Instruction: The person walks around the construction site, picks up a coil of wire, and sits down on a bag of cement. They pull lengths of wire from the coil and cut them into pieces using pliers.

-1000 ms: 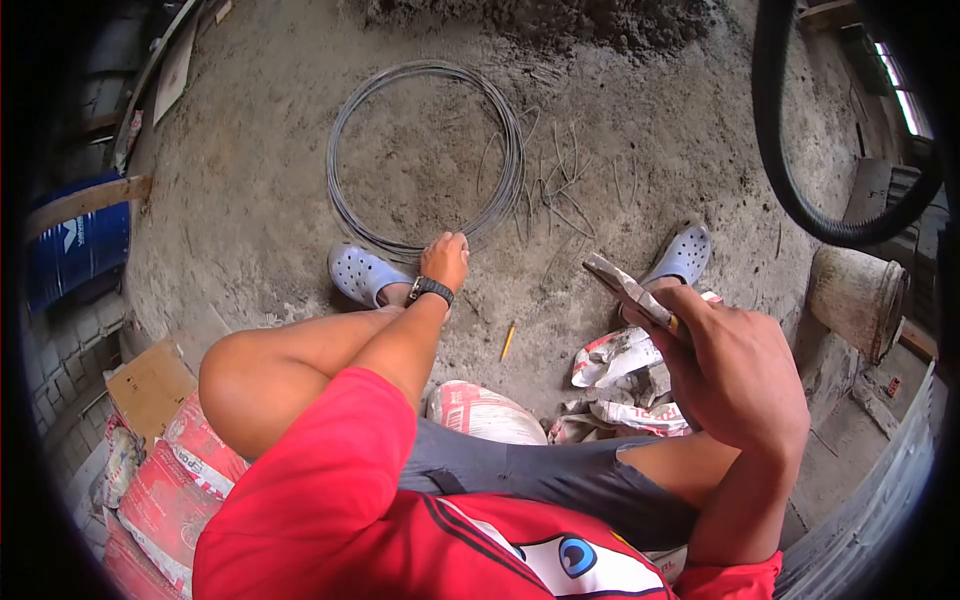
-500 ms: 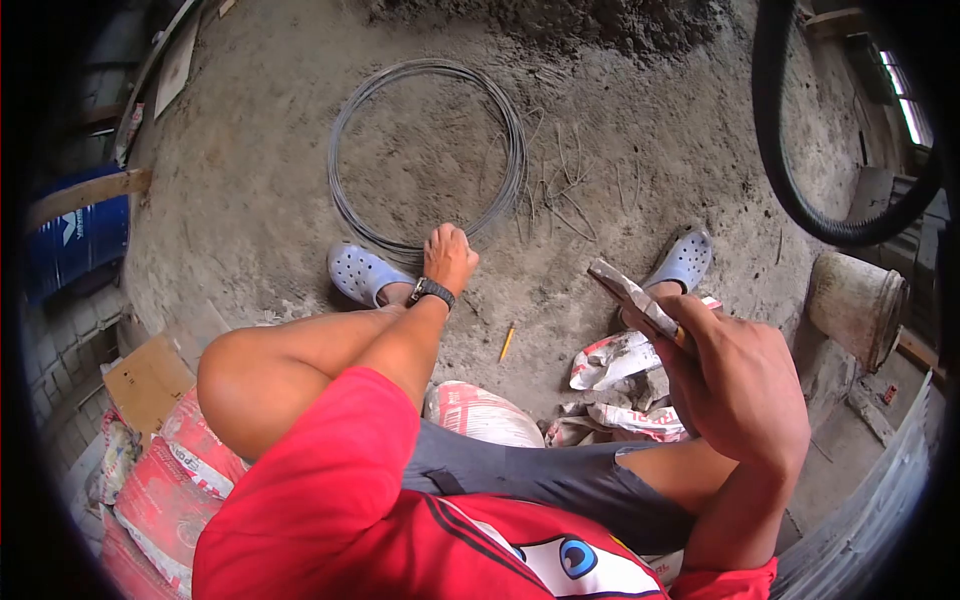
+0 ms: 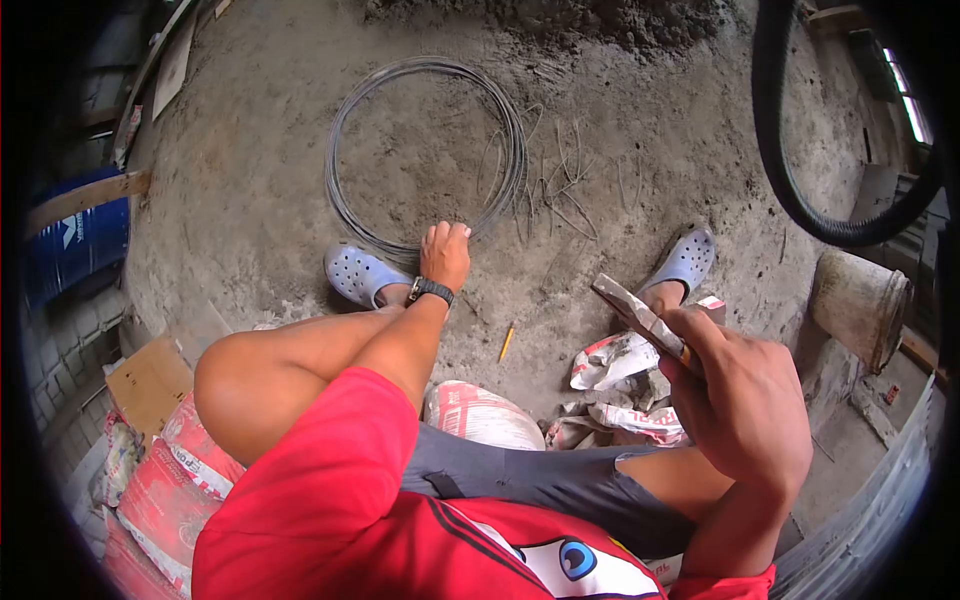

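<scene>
A large coil of thin grey wire lies on the rough ground between my feet and beyond them. My left hand, with a black watch on the wrist, is closed on the near side of the coil. Off to the right, my right hand is wrapped round a flat, worn tool that points up and to the left; its exact kind is unclear. Several short cut wires are scattered right of the coil. A yellow pencil-like stick rests on the ground between my feet.
Red and white sacks are piled at the lower left, by a blue drum. Another sack and torn bags lie near my legs. A dirty bucket and a black hose are at the right.
My left hand has shifted very slightly up and left, and the coil's near side with it. The tool in my right hand has moved slightly right and down.
</scene>
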A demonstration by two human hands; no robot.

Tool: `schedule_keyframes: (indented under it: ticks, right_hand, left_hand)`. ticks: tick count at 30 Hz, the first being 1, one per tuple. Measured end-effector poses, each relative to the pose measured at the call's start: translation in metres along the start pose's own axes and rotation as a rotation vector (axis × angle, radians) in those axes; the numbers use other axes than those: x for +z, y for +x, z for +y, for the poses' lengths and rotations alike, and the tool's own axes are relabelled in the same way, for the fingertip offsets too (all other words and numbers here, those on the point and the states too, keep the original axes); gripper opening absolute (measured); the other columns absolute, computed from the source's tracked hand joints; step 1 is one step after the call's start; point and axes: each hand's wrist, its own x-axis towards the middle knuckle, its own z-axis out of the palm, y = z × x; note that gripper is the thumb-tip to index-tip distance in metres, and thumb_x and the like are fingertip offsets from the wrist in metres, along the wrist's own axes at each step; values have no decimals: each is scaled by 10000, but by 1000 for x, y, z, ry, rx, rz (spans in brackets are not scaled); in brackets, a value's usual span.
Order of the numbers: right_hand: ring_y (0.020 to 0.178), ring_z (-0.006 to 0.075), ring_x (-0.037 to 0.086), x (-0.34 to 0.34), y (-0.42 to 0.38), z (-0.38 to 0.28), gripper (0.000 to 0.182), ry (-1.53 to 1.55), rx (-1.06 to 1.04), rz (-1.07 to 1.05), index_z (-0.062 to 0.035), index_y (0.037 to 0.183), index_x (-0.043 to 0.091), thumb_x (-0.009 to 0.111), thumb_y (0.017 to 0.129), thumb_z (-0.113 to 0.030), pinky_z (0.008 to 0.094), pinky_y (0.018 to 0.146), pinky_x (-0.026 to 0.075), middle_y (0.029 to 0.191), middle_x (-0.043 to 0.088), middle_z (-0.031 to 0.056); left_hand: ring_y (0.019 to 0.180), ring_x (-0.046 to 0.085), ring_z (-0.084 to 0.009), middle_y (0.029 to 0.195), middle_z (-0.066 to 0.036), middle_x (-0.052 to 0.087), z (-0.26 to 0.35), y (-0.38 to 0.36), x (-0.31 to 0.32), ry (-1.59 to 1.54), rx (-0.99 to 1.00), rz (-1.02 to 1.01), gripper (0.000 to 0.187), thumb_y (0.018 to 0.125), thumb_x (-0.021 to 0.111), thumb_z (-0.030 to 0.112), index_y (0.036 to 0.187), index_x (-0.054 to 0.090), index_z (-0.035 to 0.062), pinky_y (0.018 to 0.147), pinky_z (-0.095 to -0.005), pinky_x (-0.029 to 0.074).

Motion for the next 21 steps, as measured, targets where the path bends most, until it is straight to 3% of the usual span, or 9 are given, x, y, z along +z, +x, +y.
schedule_keyframes:
  ticks: [3,5,12,21]
  right_hand:
    - [737,417,646,1,0,1,347,10,-11,12,-61,1215,659,746,886,-130,493,649,464,765,642,171]
    - [739,416,646,1,-1,1,350,19,-14,19,-62,1217,659,746,885,-129,491,648,463,765,643,170]
    - [724,423,645,1,1,-1,364,38,-22,1,-62,1233,658,743,885,-128,499,645,467,755,641,169]
    - [735,425,644,-4,-2,-3,366,41,-46,30,-51,1229,654,742,884,-133,498,654,472,774,641,178]
  left_hand:
    - [975,650,-389,989,-141,689,8,7,-7,-47,-7,50,242,1021,673,322,1060,644,85,894,-545,495]
    - [934,703,-414,954,-154,744,17,9,-17,18,-139,-203,300,998,716,357,1064,643,74,895,-560,506]
    - [970,753,-414,944,-225,771,4,27,-15,-28,-253,-384,337,976,749,348,1079,641,46,841,-544,562]
    - [858,769,-409,883,-219,768,-5,38,-4,144,4,-433,263,1004,670,267,1094,606,28,785,-521,603]
